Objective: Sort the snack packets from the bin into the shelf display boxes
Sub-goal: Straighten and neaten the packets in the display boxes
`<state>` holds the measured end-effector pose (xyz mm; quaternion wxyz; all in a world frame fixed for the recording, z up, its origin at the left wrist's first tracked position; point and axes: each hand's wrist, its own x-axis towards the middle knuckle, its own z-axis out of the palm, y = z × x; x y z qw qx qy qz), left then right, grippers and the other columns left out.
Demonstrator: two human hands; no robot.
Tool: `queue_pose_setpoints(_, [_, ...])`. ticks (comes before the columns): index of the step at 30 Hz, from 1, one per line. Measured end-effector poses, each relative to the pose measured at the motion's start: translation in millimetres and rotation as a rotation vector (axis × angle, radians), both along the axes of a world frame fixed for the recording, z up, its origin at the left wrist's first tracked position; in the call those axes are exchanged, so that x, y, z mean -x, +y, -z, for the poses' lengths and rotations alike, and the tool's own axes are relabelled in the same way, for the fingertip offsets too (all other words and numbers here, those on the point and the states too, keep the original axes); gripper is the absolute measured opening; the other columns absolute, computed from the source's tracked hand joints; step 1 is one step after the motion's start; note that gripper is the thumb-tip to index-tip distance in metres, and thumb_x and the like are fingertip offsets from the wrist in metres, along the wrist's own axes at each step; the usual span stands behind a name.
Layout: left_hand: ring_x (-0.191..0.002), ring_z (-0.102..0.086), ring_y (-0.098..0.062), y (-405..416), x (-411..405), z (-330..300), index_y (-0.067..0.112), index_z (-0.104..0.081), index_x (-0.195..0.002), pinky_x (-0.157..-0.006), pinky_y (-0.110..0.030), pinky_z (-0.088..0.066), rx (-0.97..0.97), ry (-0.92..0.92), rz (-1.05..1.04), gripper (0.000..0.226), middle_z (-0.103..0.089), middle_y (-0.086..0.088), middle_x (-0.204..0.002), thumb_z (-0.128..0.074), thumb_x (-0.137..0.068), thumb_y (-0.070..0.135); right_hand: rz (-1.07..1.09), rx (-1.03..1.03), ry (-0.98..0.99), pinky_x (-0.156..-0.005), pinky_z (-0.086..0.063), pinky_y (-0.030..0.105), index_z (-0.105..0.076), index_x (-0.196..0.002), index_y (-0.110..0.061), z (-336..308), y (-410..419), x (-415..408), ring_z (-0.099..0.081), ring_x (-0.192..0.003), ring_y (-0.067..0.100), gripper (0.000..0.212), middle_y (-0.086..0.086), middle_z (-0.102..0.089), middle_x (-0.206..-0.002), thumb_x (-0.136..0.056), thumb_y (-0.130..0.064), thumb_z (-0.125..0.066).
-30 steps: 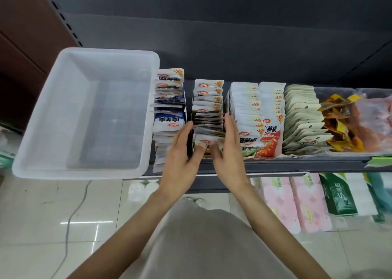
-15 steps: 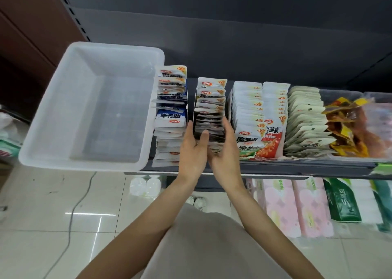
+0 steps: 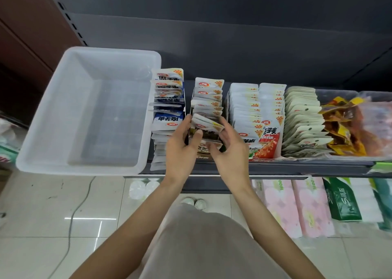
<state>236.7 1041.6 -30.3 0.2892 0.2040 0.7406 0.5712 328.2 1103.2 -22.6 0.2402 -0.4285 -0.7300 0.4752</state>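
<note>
Both hands close on one small stack of packets, left hand pinching its near side, right hand cupping the other, seemingly to square it into the second display box beside the emptied bin.

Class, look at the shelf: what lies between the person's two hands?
In the head view, a bunch of dark snack packets in the second display row lies between the left hand and the right hand, gripped from both sides.
</note>
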Motion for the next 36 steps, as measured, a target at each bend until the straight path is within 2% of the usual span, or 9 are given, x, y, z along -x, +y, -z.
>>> queue_pose_setpoints(4, [-0.129,-0.043,-0.005,2,-4,-2,0.026,-0.04,-0.141,-0.11,-0.037,-0.037,-0.054,-0.05,0.007,0.051,-0.048,0.009,-0.14,-0.057,-0.093,0.024,-0.099,0.036,0.039,-0.111,-0.033,0.022,-0.03,-0.147,-0.019,-2,8,3,-0.036,-0.133,0.003,0.069,-0.007,-0.042,-0.144,-0.088,-0.017,-0.064])
queue_pose_setpoints(8, [-0.137,-0.03,-0.003,13,-9,-4,0.029,-0.026,-0.147,-0.116,-0.034,-0.026,-0.064,-0.196,0.051,0.055,-0.033,0.011,-0.15,-0.048,-0.097,0.03,-0.204,0.047,-0.169,-0.103,-0.002,0.0,-0.007,-0.152,-0.021,4,4,9,0.002,-0.141,-0.003,0.064,-0.008,-0.003,-0.159,-0.1,-0.027,-0.044])
queue_pose_setpoints(12, [-0.13,-0.04,-0.004,16,-6,1,0.025,-0.037,-0.143,-0.112,-0.032,-0.032,-0.036,-0.161,0.029,0.044,-0.046,0.009,-0.141,-0.042,-0.099,0.025,-0.13,0.08,-0.129,-0.114,-0.011,0.018,-0.014,-0.152,-0.02,6,1,11,-0.009,-0.145,0.008,0.056,-0.004,-0.014,-0.158,-0.101,-0.023,-0.039])
queue_pose_setpoints(16, [-0.129,-0.041,-0.004,8,-7,3,0.021,-0.037,-0.143,-0.11,-0.027,-0.031,0.022,-0.078,0.101,0.044,-0.046,0.007,-0.141,-0.042,-0.099,0.024,-0.147,-0.111,-0.236,-0.098,-0.015,0.005,-0.021,-0.149,-0.022,-9,5,9,-0.023,-0.142,0.016,0.051,0.004,-0.012,-0.158,-0.102,-0.018,-0.037])
queue_pose_setpoints(18, [-0.132,-0.037,-0.005,3,-5,5,0.02,-0.031,-0.146,-0.108,-0.023,-0.03,0.085,-0.003,0.137,0.049,-0.04,0.007,-0.146,-0.043,-0.099,0.024,-0.22,-0.24,-0.291,-0.101,-0.026,0.012,-0.029,-0.146,-0.025,-23,17,7,-0.034,-0.136,0.018,0.053,0.004,-0.011,-0.158,-0.098,-0.009,-0.044])
queue_pose_setpoints(22, [-0.134,-0.036,-0.009,-2,-3,5,0.02,-0.028,-0.148,-0.109,-0.024,-0.031,0.122,0.031,0.13,0.052,-0.039,0.005,-0.148,-0.043,-0.099,0.03,-0.525,-0.564,-0.555,-0.114,-0.026,0.038,-0.036,-0.14,-0.023,-36,54,13,-0.013,-0.144,0.025,0.065,0.005,-0.006,-0.158,-0.084,-0.017,-0.069])
queue_pose_setpoints(26, [-0.132,-0.039,-0.01,-1,-4,3,0.019,-0.033,-0.145,-0.103,-0.018,-0.028,0.158,0.055,0.096,0.046,-0.043,0.003,-0.145,-0.039,-0.101,0.029,-0.787,-0.84,-0.773,-0.116,-0.018,0.046,-0.043,-0.125,-0.017,-36,78,28,-0.001,-0.145,0.031,0.065,0.012,-0.005,-0.158,-0.073,-0.035,-0.078])
queue_pose_setpoints(32, [-0.12,-0.051,-0.007,-2,2,9,0.018,-0.038,-0.143,-0.105,-0.027,-0.038,0.158,0.065,0.121,0.046,-0.052,0.001,-0.138,-0.04,-0.097,0.016,-0.94,-1.051,-0.72,-0.109,-0.028,0.058,-0.058,-0.106,-0.014,-26,86,40,-0.018,-0.142,0.04,0.043,0.019,-0.023,-0.153,-0.067,-0.013,-0.075])
queue_pose_setpoints(36, [-0.111,-0.053,-0.001,-2,1,3,0.018,-0.032,-0.146,-0.089,-0.008,-0.03,0.208,0.112,0.138,0.05,-0.046,0.003,-0.142,-0.043,-0.098,0.019,-0.859,-1.157,-0.768,-0.108,-0.028,0.06,-0.064,-0.106,-0.01,-10,83,39,-0.026,-0.139,0.04,0.039,0.022,-0.034,-0.148,-0.069,-0.019,-0.075])
